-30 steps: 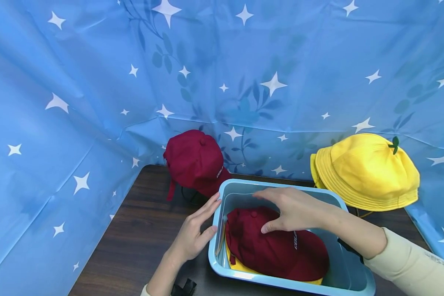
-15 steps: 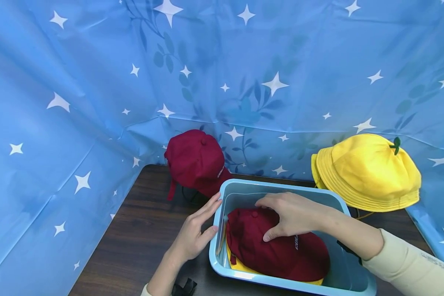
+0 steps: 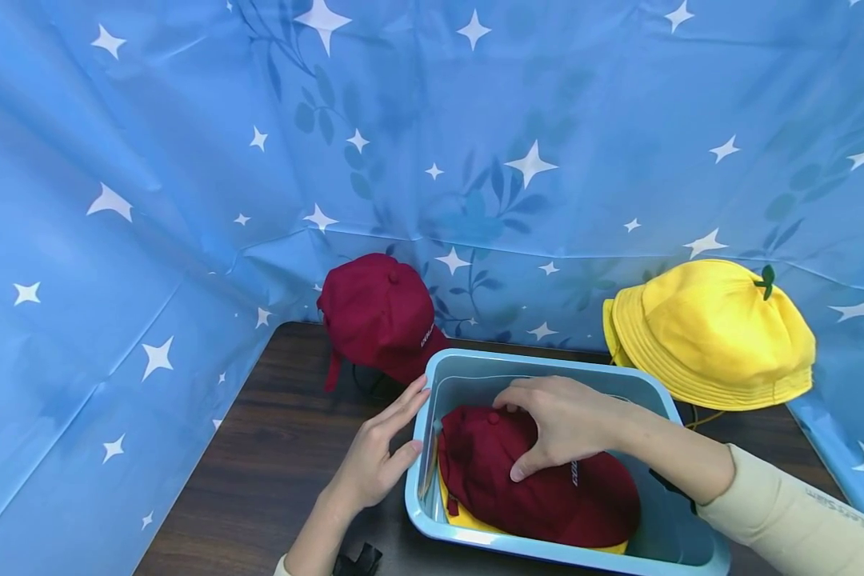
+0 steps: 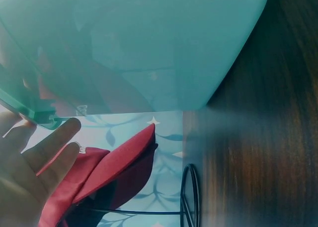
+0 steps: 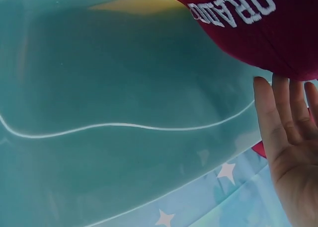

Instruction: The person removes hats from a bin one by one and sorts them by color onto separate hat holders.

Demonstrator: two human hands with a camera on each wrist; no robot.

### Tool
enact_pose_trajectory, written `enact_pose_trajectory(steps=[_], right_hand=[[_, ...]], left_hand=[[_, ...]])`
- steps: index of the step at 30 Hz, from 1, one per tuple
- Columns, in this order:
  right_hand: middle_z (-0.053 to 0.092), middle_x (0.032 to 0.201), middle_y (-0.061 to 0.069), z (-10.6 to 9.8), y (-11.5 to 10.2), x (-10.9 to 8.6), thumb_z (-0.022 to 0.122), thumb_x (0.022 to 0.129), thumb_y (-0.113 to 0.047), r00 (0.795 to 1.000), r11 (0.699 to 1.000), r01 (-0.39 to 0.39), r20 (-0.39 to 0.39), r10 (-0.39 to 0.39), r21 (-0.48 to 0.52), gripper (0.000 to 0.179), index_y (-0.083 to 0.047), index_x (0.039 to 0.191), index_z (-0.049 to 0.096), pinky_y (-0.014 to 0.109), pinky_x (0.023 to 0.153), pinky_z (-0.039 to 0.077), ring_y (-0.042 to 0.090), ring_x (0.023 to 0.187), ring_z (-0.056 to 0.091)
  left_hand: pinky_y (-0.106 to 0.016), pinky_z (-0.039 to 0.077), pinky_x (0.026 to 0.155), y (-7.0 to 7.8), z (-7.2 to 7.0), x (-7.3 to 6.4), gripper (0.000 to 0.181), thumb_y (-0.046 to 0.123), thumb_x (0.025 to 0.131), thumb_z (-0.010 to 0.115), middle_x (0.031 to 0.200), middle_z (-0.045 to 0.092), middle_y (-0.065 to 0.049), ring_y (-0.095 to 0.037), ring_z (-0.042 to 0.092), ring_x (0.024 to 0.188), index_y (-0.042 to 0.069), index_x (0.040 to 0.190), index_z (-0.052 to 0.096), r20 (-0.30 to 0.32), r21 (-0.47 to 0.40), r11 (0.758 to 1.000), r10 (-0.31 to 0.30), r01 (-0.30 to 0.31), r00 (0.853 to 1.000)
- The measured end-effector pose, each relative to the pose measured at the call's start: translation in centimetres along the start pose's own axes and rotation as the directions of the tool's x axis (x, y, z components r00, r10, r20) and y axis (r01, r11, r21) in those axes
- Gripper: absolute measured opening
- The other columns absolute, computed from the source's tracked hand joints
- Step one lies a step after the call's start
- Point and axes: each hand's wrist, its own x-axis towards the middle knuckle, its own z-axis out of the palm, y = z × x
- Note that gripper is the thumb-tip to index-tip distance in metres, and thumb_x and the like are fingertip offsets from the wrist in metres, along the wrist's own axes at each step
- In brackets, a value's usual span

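In the head view a maroon baseball cap (image 3: 504,480) with white lettering lies in a light blue plastic bin (image 3: 435,524), on top of something yellow (image 3: 468,518). My right hand (image 3: 565,420) spans the cap's crown, thumb on the near side and fingers at the far side. Seen from the right wrist, those fingers (image 5: 271,115) are straight, tips at the edge of the crown. My left hand (image 3: 374,456) lies along the outside of the bin's left rim, with its fingers extended against it. Nothing is gripped in the left hand.
Behind the bin on the left, another maroon cap (image 3: 378,312) sits on a black wire stand (image 4: 191,197). A yellow bucket hat (image 3: 713,336) with a green sprout stands at the back right. Blue star-printed sheeting (image 3: 418,144) encloses the dark wooden table (image 3: 230,472).
My right hand has come down into the bin and toward me, onto the cap's crown. The left hand stays at the rim, and the hats have not moved.
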Motion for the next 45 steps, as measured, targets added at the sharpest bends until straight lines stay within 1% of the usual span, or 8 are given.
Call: enact_pose_trajectory(steps=[4, 10, 15, 19, 26, 33, 37, 45], right_hand=[[0.067, 0.110, -0.013, 0.2, -0.1, 0.0, 0.085, 0.073, -0.067, 1.000, 1.000, 0.002, 0.011, -0.002, 0.005, 0.075, -0.015, 0.125, 0.068, 0.038, 0.084, 0.057, 0.007, 0.095, 0.061], [0.066, 0.115, -0.011, 0.3, -0.4, 0.2, 0.086, 0.075, -0.059, 0.999, 1.000, -0.013, 0.035, 0.013, 0.020, 0.070, -0.016, 0.127, 0.067, 0.040, 0.087, 0.057, 0.009, 0.099, 0.060], [0.067, 0.116, -0.011, 0.6, -0.6, 0.2, 0.087, 0.076, -0.052, 0.999, 1.000, -0.009, 0.031, 0.009, 0.028, 0.065, -0.015, 0.127, 0.068, 0.040, 0.087, 0.057, 0.009, 0.098, 0.060], [0.068, 0.113, -0.011, 0.9, -0.6, 0.3, 0.087, 0.077, -0.045, 1.000, 1.000, 0.021, 0.008, -0.021, 0.022, 0.058, -0.016, 0.123, 0.069, 0.036, 0.083, 0.057, 0.006, 0.094, 0.060], [0.069, 0.105, -0.013, 1.2, -0.4, 0.4, 0.086, 0.079, -0.030, 0.997, 0.997, 0.065, -0.033, -0.063, 0.052, 0.041, -0.018, 0.116, 0.072, 0.027, 0.071, 0.053, 0.002, 0.081, 0.057], [0.069, 0.094, -0.016, 1.1, -0.2, 0.5, 0.087, 0.083, -0.019, 0.988, 0.988, 0.141, -0.067, -0.137, 0.061, 0.032, -0.018, 0.113, 0.076, 0.024, 0.070, 0.053, 0.001, 0.078, 0.058], [0.068, 0.089, -0.016, 1.0, -0.2, 0.6, 0.087, 0.084, -0.016, 0.984, 0.985, 0.165, -0.077, -0.160, 0.059, 0.027, -0.018, 0.110, 0.077, 0.022, 0.069, 0.052, 0.001, 0.075, 0.058], [0.070, 0.092, -0.015, 0.4, 0.0, 0.4, 0.086, 0.086, -0.009, 0.979, 0.978, 0.189, -0.100, -0.179, 0.092, 0.026, -0.018, 0.109, 0.080, 0.023, 0.068, 0.053, 0.001, 0.076, 0.058]], left_hand=[[-0.036, 0.039, 0.118, 0.0, 0.0, 0.0, 0.058, 0.010, 0.101, 0.057, 0.166, 0.039, -0.011, -0.027, 0.041, 0.150, 0.003, 0.157, 0.046, 0.002, -0.003, 1.000, -0.005, 0.005, 1.000], [-0.038, 0.039, 0.117, 0.1, -0.1, 0.0, 0.058, 0.010, 0.100, 0.056, 0.166, 0.039, -0.011, -0.027, 0.041, 0.150, 0.003, 0.157, 0.046, 0.001, -0.007, 1.000, -0.011, 0.011, 1.000], [-0.038, 0.039, 0.117, 0.2, -0.1, 0.1, 0.057, 0.010, 0.100, 0.056, 0.166, 0.039, -0.011, -0.027, 0.041, 0.150, 0.001, 0.156, 0.047, 0.003, -0.001, 1.000, -0.010, 0.010, 1.000], [-0.038, 0.040, 0.117, 0.2, -0.2, 0.0, 0.057, 0.010, 0.100, 0.056, 0.166, 0.039, -0.011, -0.027, 0.041, 0.150, 0.001, 0.156, 0.047, 0.004, 0.002, 1.000, -0.013, 0.013, 1.000], [-0.041, 0.042, 0.116, 0.3, -0.1, 0.0, 0.058, 0.011, 0.100, 0.056, 0.166, 0.039, -0.010, -0.027, 0.042, 0.150, 0.004, 0.157, 0.047, 0.002, 0.001, 1.000, -0.018, 0.018, 1.000], [-0.040, 0.041, 0.116, 0.3, -0.1, 0.1, 0.057, 0.010, 0.100, 0.056, 0.166, 0.039, -0.011, -0.028, 0.042, 0.150, 0.001, 0.156, 0.047, 0.000, -0.002, 1.000, -0.009, 0.009, 1.000], [-0.038, 0.040, 0.117, 0.2, -0.1, 0.0, 0.057, 0.009, 0.100, 0.056, 0.166, 0.039, -0.012, -0.028, 0.042, 0.150, 0.000, 0.156, 0.047, -0.003, -0.004, 1.000, -0.003, 0.003, 1.000], [-0.042, 0.042, 0.115, 0.2, 0.0, 0.0, 0.057, 0.011, 0.101, 0.056, 0.166, 0.039, -0.010, -0.028, 0.042, 0.150, 0.001, 0.156, 0.047, 0.003, -0.009, 1.000, -0.017, 0.017, 1.000]])
